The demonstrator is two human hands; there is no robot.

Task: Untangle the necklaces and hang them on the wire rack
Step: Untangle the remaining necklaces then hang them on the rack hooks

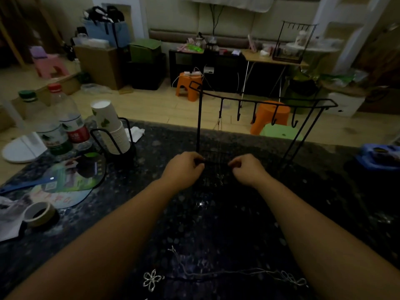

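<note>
A black wire rack [255,101] with several hooks stands on the dark speckled table [151,213]. A thin necklace [219,126] hangs from its leftmost hook. My left hand [184,167] and my right hand [246,167] sit at the rack's base, fingers curled, pinching a fine chain stretched between them; a small glinting tangle [219,177] lies below. Near the front edge lie a silver flower pendant [151,279] and a tangled chain [238,273].
At the left stand water bottles [65,124], a stack of paper cups [110,126] in a wire holder, a hand fan [65,180] and a tape roll [39,214]. A blue object [378,156] sits at the right. Stools stand beyond the table.
</note>
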